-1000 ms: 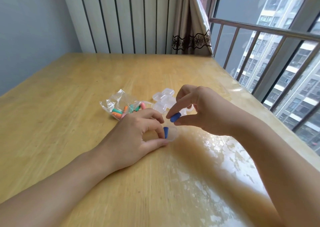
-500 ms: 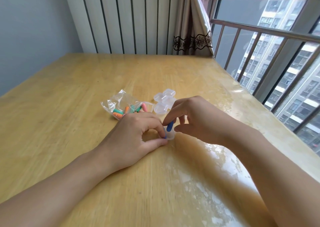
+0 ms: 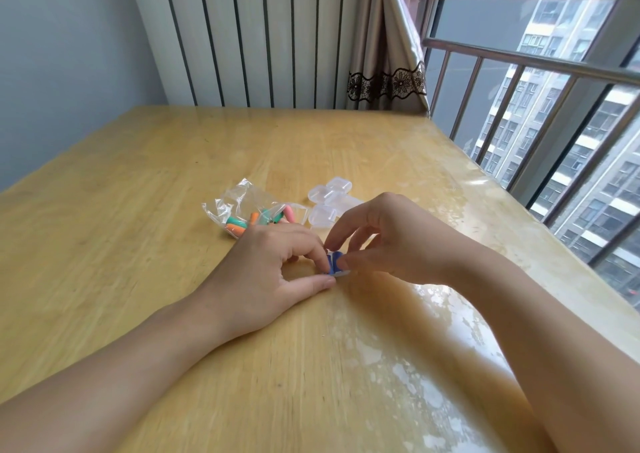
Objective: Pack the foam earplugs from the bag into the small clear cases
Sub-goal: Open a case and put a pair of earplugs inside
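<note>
Wooden desk [image 3: 138, 210] by the window: both hands' fingers pinch one case [image 3: 337, 268] holding blue earplugs [image 3: 333, 260]. Bag [image 3: 249, 212] at 11 o'clock still holds several; spare cases [image 3: 327, 201] wait empty.

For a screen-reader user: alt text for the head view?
Two bare hands, left hand and right hand, pinch a small clear case holding blue earplugs on a wooden table; earplug bag and spare cases behind.
</note>
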Available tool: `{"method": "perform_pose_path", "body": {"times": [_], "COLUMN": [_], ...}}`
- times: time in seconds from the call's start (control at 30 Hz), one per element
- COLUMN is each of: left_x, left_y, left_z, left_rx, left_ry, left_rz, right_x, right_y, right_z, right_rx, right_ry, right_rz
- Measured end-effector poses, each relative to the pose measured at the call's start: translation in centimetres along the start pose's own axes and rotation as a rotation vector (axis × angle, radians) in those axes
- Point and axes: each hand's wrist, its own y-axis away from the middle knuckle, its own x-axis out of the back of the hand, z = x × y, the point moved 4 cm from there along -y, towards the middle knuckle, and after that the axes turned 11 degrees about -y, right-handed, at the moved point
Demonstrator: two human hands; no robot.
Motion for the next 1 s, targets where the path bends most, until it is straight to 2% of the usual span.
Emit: {"method": "perform_pose_path", "body": {"times": [0.3,0.43,0.5,0.6,0.7,0.87,1.0], "left_x": [0.2,0.2,0.1,0.0,0.1,-0.1,0.0], "left_y": [0.0,-0.1,-0.1,-0.1,0.0,0.0,0.2], "left_z": [-0.2,-0.2,-0.2,-0.3,-0.7,-0.7,-0.5], "left_rx": [0.045,0.048,0.042,0.079,0.180,0.183,0.138], "left_ry": [-0.005,-0.013,0.003,0.077,0.133,0.129,0.073], "left_rz": [-0.007,0.000,-0.013,-0.032,-0.017,-0.034,-0.062], "right_x": [0.6,3.3,3.1,1.0,0.5,0.3,0.0], "right_y": [0.4,0.5,0.2,-0.2,-0.3,0.5,0.6], "right_z": [-0.2,0.7,1.2,1.8,1.5,0.0,-0.4], "right_rx": [0.009,-0.016,-0.079,-0.183,-0.165,-0.102,-0.103], "right_ry": [-0.077,-0.267,-0.277,-0.311,-0.321,0.053,0.091], "right_rz": [-0.011,0.271,0.321,0.178,0.142,-0.031,-0.052]}}
